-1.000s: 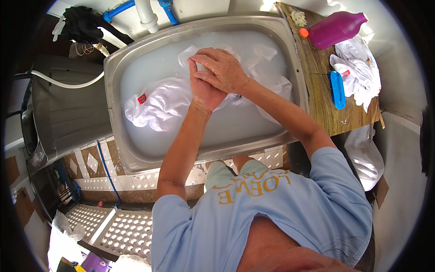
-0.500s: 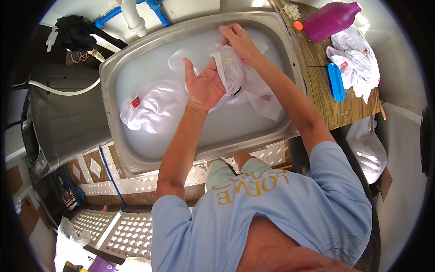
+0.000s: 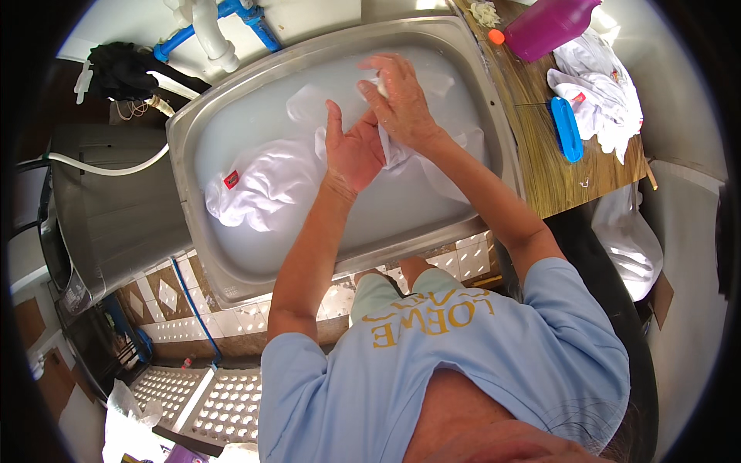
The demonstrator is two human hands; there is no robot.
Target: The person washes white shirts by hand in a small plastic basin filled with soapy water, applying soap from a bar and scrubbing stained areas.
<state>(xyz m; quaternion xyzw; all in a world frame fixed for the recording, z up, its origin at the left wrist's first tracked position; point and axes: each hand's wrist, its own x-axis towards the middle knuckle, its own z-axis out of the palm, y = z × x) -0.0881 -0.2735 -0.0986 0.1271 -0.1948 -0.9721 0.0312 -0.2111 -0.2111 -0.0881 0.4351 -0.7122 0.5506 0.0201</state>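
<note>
Above the metal sink [image 3: 179,147], the left hand [image 3: 355,158] spreads wide, palm up, touching white cloth [image 3: 394,154]; left of it, 1 white garment [image 3: 262,185] lies in cloudy water [image 3: 309,231]. Just beyond, the right hand [image 3: 405,109] curls around a small whitish piece [image 3: 381,86]. Farthest, a purple bottle [image 3: 546,29] lies on wood [image 3: 540,143].

It's a head-worn fisheye, the left one of a side-by-side pair, pointing steeply down in front of the wearer. Super close at the bottom: the light blue shirt [image 3: 455,363], with bare forearms [image 3: 305,247] running up from it. A bit farther off, the left hand [image 3: 355,158] and right hand [image 3: 403,102] land upper-middle, over the metal basin [image 3: 231,289] seen from above. Lens is wide enough to catch the wooden tabletop [image 3: 552,170] to the right and white pipe [image 3: 210,35] up top; straight edges bow toward the blacked-out corners.
</note>
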